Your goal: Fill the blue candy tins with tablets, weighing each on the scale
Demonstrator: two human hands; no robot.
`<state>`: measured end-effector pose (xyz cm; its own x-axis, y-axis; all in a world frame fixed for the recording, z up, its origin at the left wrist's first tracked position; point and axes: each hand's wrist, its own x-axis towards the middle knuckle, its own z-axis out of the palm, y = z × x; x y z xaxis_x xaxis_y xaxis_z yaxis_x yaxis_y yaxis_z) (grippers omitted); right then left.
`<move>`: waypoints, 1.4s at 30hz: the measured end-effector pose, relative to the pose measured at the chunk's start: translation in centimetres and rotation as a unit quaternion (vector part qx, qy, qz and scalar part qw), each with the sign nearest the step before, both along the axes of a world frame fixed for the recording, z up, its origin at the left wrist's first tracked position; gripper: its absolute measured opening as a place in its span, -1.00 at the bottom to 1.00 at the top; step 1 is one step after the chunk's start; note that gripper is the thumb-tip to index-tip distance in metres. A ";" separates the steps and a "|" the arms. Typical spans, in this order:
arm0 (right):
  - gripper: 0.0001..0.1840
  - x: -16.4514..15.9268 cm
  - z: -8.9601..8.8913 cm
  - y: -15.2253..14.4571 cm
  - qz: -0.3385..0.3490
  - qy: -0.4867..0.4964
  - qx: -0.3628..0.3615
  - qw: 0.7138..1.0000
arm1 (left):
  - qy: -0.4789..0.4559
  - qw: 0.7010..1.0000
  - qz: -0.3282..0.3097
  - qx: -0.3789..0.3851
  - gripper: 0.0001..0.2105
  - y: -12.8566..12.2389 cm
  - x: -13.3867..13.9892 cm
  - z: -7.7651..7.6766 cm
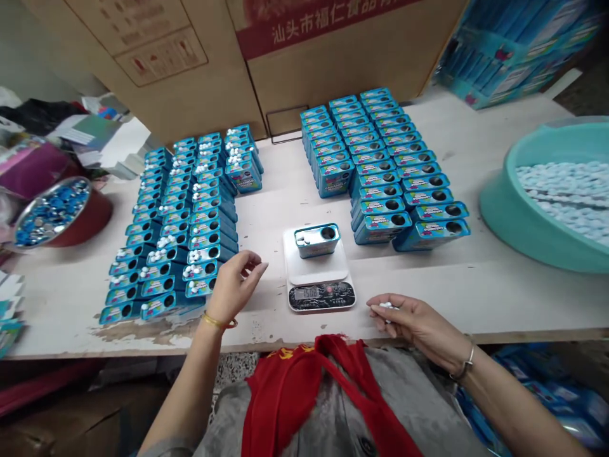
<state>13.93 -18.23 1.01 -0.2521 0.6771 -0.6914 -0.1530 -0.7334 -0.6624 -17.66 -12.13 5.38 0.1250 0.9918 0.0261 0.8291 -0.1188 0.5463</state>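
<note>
Near table edge (537, 336) — right hand (412, 320) holds white pellets (389, 306), gap before scale (318, 273).

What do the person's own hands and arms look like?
Both hands are gloveless. The left hand has a gold-coloured bangle at its wrist; the right hand, a silver-coloured bracelet. Forearms are bare, with a grey sleeve by the left elbow.

Wears grey mottled top (404, 387), red apron (280, 400) with yellow markings (286, 353). Gold-toned bracelet (214, 322) on left wrist (220, 308), silver-toned bangle (469, 362) on right wrist (454, 353).
</note>
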 end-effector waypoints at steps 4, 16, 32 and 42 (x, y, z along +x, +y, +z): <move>-0.57 -0.1 2.2 2.1 0.048 -0.050 0.061 0.996 | -0.011 0.999 -0.024 -0.018 -0.84 -1.3 -0.1 -1.7; -0.85 -4.7 9.6 12.5 0.226 -0.294 0.362 0.855 | -0.043 0.997 -0.058 -0.004 -0.82 -0.7 0.8 -2.2; -0.87 -6.3 9.2 14.3 0.301 -0.407 0.469 0.724 | -0.063 0.996 -0.054 -0.043 -0.82 -0.6 0.2 -3.9; -0.72 -0.2 6.9 9.7 0.028 -0.106 0.144 0.983 | -0.071 0.996 -0.040 -0.045 -0.84 -0.8 -0.4 -4.1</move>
<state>13.71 -8.55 7.95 -0.1654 0.8417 -0.5141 0.0470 -0.5139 -0.8565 -18.06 -12.97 1.24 0.2042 0.9782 -0.0387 0.7331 -0.1266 0.6682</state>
